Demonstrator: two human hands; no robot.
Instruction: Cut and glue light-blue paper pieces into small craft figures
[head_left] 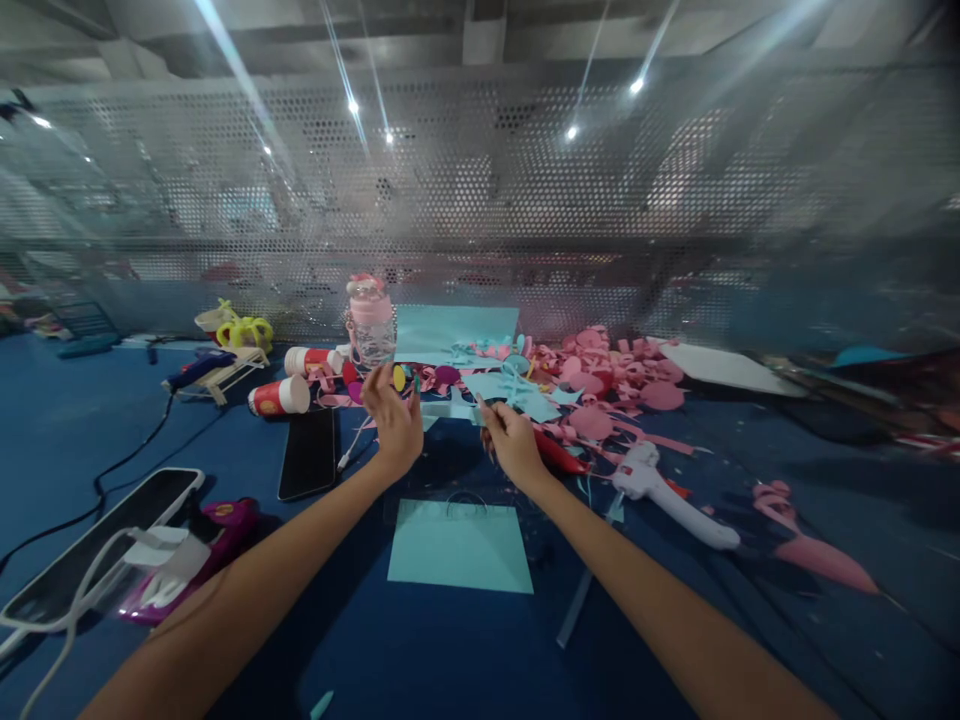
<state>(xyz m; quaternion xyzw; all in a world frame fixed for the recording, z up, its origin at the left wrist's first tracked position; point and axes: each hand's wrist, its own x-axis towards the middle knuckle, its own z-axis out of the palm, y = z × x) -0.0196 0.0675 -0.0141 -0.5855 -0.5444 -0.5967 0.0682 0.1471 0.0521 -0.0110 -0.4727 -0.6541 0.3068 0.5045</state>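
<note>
My left hand (396, 425) is raised over the table with its fingers apart. A small yellow disc (400, 377) shows between its fingers; whether it is touched, I cannot tell. Opposite, the fingers of my right hand (514, 445) are pinched together, and their tips hide what is in them. A cut piece of light blue paper (450, 406) appears between both hands, close to the right fingertips. Something red (559, 455) lies beside the right hand, partly covered. Nearer me, a flat light blue sheet (461, 550) rests on the blue table.
Pink paper scraps (592, 420) pile up behind the right hand. A white glue gun (675, 500) lies at right. On the left are a dark phone (309, 453), paper cups (279, 397) and a cable (97, 580). Behind them stand a pink-lidded bottle (371, 325) and a perforated screen (480, 180).
</note>
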